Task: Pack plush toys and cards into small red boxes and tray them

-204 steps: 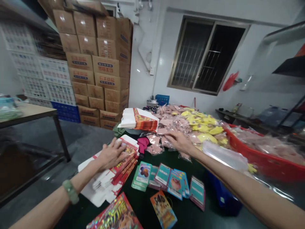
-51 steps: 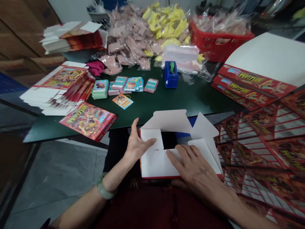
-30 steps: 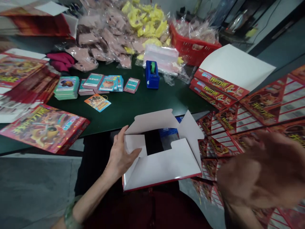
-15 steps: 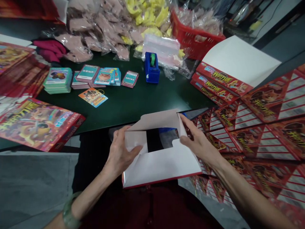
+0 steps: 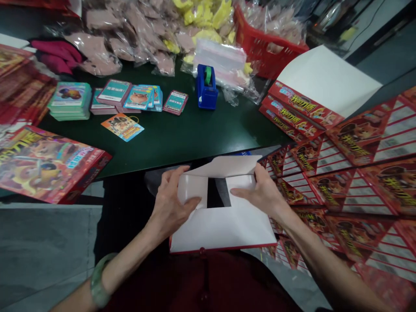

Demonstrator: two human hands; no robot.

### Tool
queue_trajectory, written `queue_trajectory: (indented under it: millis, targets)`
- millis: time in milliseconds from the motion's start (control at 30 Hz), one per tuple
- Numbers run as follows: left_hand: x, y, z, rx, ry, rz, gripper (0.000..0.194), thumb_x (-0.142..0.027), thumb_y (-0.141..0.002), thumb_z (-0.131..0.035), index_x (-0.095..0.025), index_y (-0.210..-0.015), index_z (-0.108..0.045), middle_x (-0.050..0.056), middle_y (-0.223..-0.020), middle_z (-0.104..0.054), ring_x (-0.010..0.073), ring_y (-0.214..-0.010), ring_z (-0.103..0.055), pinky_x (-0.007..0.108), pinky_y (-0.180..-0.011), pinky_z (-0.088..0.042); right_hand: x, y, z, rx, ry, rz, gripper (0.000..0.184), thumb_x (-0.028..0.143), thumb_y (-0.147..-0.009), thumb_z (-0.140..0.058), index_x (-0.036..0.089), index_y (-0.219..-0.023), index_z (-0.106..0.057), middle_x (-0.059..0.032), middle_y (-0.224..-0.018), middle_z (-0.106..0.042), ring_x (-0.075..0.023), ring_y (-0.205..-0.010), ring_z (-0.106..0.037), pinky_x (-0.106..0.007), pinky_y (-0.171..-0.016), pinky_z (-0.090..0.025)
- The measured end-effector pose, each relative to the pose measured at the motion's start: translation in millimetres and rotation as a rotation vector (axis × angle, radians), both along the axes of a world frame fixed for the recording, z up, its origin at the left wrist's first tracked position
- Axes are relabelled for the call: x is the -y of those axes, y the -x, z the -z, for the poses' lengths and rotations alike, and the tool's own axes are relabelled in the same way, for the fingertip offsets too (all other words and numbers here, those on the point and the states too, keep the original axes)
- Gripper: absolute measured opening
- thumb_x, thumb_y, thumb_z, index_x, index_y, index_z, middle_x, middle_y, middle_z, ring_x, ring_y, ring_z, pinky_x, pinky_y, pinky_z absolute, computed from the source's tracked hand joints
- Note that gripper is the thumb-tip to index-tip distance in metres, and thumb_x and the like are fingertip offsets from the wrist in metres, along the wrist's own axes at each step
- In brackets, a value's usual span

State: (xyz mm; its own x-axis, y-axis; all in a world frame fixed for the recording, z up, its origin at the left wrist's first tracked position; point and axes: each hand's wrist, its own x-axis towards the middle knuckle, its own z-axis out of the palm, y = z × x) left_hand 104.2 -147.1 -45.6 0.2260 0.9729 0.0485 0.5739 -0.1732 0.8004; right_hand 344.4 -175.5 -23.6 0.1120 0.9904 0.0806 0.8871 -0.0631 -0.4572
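A flat white cardboard box with a red edge lies on my lap, its inner side up and its flaps partly folded in. My left hand grips the box's left side, thumb pressing the left flap down. My right hand holds the right flap folded inward, fingers pinched on it. The top flap stands up behind both hands. A dark gap shows between the two side flaps.
The dark green table carries card packs, a blue tape dispenser, bagged pink and yellow items, a red basket. Red printed boxes are stacked on the right and on the left.
My right hand came back from the right, took the box's right flap and folded it inward. The left hand kept hold of the left flap. The view tilted slightly down.
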Motion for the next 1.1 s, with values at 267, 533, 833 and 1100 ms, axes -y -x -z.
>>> queue_trajectory:
  millis: [267, 533, 833, 1100]
  targets:
    - [-11.0, 10.5, 5.9, -0.178, -0.127, -0.015, 0.045, -0.033, -0.062, -0.072, -0.021, -0.1, -0.05, 0.005, -0.104, -0.05, 0.0271, -0.101, -0.051, 0.046, -0.085, -0.044, 10.6, 22.8, 6.1, 0.534, -0.137, -0.008, 0.051, 0.057, -0.071, -0.064, 0.013, -0.093, -0.054, -0.0157, -0.095, -0.056, -0.0307, -0.086, -0.051, -0.046, -0.07, -0.044]
    - [-17.2, 17.5, 8.0, -0.14, -0.11, 0.093, 0.039, -0.033, -0.066, -0.069, -0.021, -0.095, -0.047, 0.003, -0.093, -0.053, 0.0209, -0.082, -0.056, 0.037, -0.07, -0.048, 13.2, -3.3, -18.1, -0.097, 0.098, -0.343, 0.047, 0.044, -0.081, -0.057, 0.02, -0.119, -0.045, -0.0094, -0.111, -0.055, -0.0239, -0.099, -0.053, -0.039, -0.079, -0.048]
    - [-13.9, 8.6, 7.9, -0.125, -0.118, 0.13, 0.051, -0.025, -0.063, -0.072, -0.021, -0.107, -0.048, 0.005, -0.102, -0.056, 0.0263, -0.096, -0.056, 0.044, -0.081, -0.045, 8.6, 6.7, 5.9, 0.051, 0.143, -0.006, 0.06, 0.034, -0.064, -0.072, 0.018, -0.113, -0.042, -0.008, -0.1, -0.057, -0.0277, -0.092, -0.058, -0.04, -0.071, -0.05]
    - [-17.7, 17.4, 8.7, 0.035, -0.133, 0.169, 0.028, -0.026, -0.07, -0.067, -0.021, -0.094, -0.054, 0.005, -0.1, -0.057, 0.02, -0.087, -0.057, 0.036, -0.074, -0.048, 21.4, 6.7, 7.5, 0.208, -0.215, -0.291, 0.034, 0.026, -0.081, -0.059, 0.02, -0.114, -0.053, -0.013, -0.12, -0.049, -0.0282, -0.107, -0.052, -0.045, -0.082, -0.047]
